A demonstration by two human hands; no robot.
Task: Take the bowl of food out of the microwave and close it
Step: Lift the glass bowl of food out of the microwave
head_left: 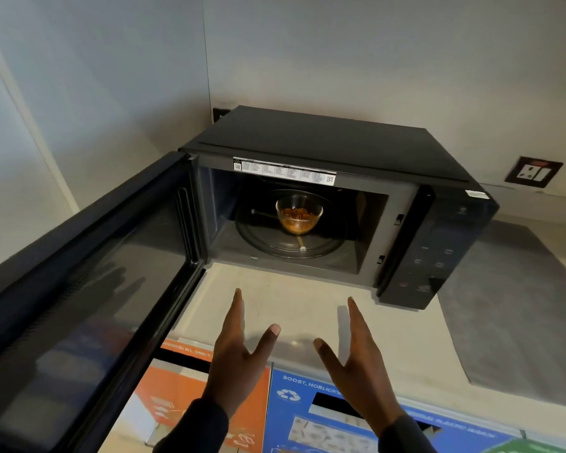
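Left hand (239,351) and right hand (360,358), both empty with palms facing, are spaced to cup the bowl (299,214) inside the open microwave (340,142).

A blue panel (307,416) below the front edge of the counter (389,338) carried white capitals reading "BOOST, HORLICK", the rest hidden behind the right hand (356,364), with a white recycling symbol (288,394) beneath the words. An orange panel (183,387) to its left bore white lettering too blurred to read. A white label (283,173) along the top edge of the microwave (324,138) opening held QR codes at both ends and print too small to read.
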